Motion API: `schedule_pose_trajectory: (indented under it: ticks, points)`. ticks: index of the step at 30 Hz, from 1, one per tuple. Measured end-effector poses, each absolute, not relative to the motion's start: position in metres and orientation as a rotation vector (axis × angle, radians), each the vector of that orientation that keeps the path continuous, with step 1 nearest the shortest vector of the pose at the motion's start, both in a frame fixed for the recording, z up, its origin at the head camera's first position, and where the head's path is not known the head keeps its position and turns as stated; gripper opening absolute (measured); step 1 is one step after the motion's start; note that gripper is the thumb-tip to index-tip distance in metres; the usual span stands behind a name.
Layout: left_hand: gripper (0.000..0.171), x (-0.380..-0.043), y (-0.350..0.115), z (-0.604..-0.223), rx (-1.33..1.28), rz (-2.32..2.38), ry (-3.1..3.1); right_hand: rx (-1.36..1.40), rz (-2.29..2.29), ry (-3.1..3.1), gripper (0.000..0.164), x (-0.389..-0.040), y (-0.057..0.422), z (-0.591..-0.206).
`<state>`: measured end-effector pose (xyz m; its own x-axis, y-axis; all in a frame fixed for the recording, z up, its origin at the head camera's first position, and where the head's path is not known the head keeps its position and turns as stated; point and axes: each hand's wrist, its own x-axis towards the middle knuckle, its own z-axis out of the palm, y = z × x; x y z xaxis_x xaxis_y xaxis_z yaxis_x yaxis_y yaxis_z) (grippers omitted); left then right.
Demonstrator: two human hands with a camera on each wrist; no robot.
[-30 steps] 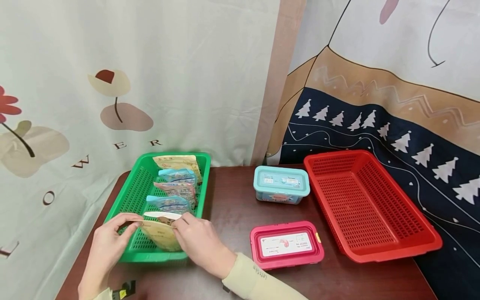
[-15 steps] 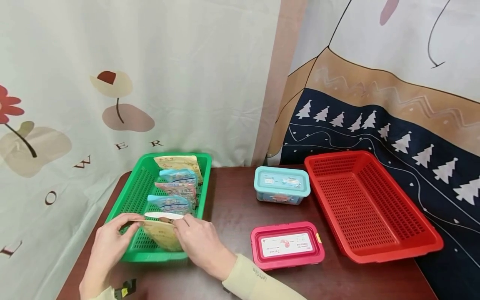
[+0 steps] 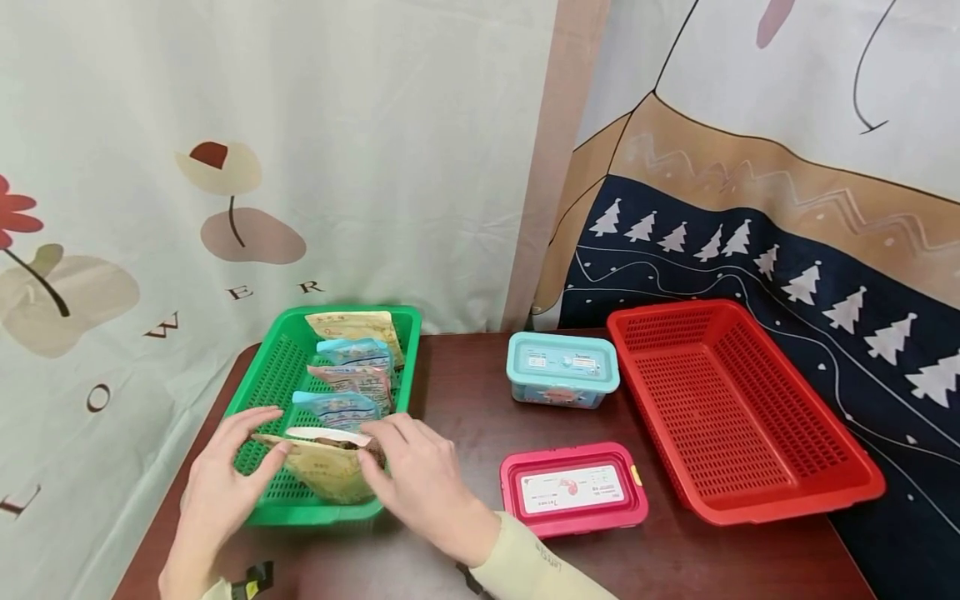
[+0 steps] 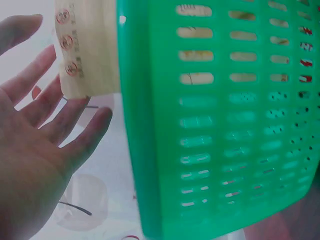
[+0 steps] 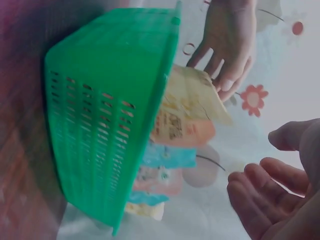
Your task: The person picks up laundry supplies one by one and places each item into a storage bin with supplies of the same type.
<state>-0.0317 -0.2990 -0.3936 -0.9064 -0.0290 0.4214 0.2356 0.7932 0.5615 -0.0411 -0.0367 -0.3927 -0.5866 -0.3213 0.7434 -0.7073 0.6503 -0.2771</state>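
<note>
A pale yellow snack pouch [image 3: 322, 473] stands upright at the near end of the green basket [image 3: 256, 367]. My left hand [image 3: 217, 492] is at its left top corner, fingers spread and thumb apart, fingertips right at the edge. The left wrist view shows that hand [image 4: 45, 130] with loose fingers beside the pouch. My right hand [image 3: 427, 492] is at the pouch's right side; in the right wrist view its relaxed fingers [image 5: 255, 192] are apart from the pouches. Directly behind the yellow pouch stands an orange-brown pouch [image 5: 187, 131] with a white top edge.
Farther back in the basket stand blue pouches [image 3: 337, 408], a pink pouch [image 3: 360, 382] and another yellow pouch [image 3: 356, 323]. On the brown table [image 3: 457, 392] are a light-blue lidded box [image 3: 562, 367], a pink lidded box [image 3: 573, 492] and a red basket [image 3: 697, 417]. Printed curtains hang behind.
Both hands have loosened from the yellow pouch's top corners. The left fingers have spread apart, and the right hand has shifted slightly to the right. The pouch stays standing in the basket.
</note>
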Motion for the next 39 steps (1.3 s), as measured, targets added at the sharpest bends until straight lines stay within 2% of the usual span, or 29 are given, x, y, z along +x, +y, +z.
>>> schedule_pose_trajectory:
  ticks: [6, 18, 26, 30, 39]
  points:
    - [0.048, -0.032, -0.285, -0.388, -0.232, -0.924, -2.500, 0.712, 0.829, -2.250, 0.031, -0.040, -0.014, -0.384]
    - [0.072, -0.037, -0.248, -0.378, -0.354, -0.993, -2.494, 0.602, 1.046, -2.327, 0.044, -0.039, 0.031, -0.373]
    - [0.068, -0.049, -0.204, -0.375, -0.630, -1.006, -2.290, 0.475, 1.089, -2.433, 0.047, -0.037, 0.068, -0.368]
    - [0.073, -0.052, -0.182, -0.375, -0.689, -0.997, -2.303, 0.411, 1.143, -2.494, 0.050, -0.035, 0.086, -0.368]
    - [0.072, -0.052, -0.136, -0.384, -0.753, -0.890, -2.451, 0.267, 1.191, -2.550, 0.054, -0.028, 0.129, -0.373]
